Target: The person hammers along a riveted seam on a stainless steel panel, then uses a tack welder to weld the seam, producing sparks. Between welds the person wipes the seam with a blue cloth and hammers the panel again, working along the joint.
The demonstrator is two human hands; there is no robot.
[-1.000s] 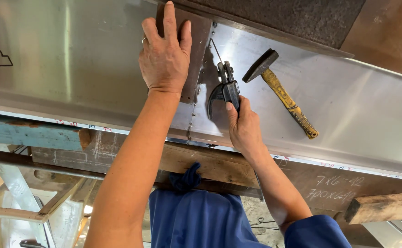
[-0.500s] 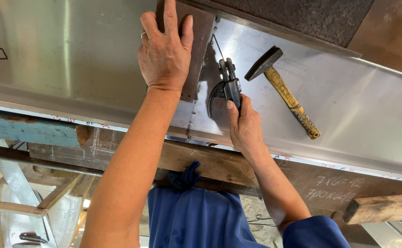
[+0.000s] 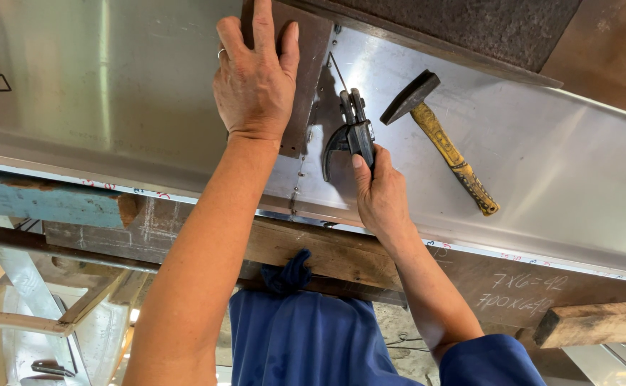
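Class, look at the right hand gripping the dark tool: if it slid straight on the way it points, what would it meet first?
Probably only bare metal sheet ahead of the right hand and its tool, then the dark rusty strip. The hammer lies off to the side.

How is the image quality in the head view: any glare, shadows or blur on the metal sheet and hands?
Head view: the shiny metal sheet shows soft vertical glare streaks at left; the yellow-handled hammer casts a faint shadow; the left hand on the dark brown flat bar and the right hand gripping the black hand tool look sharp; the lower-left background is overexposed and blurred.
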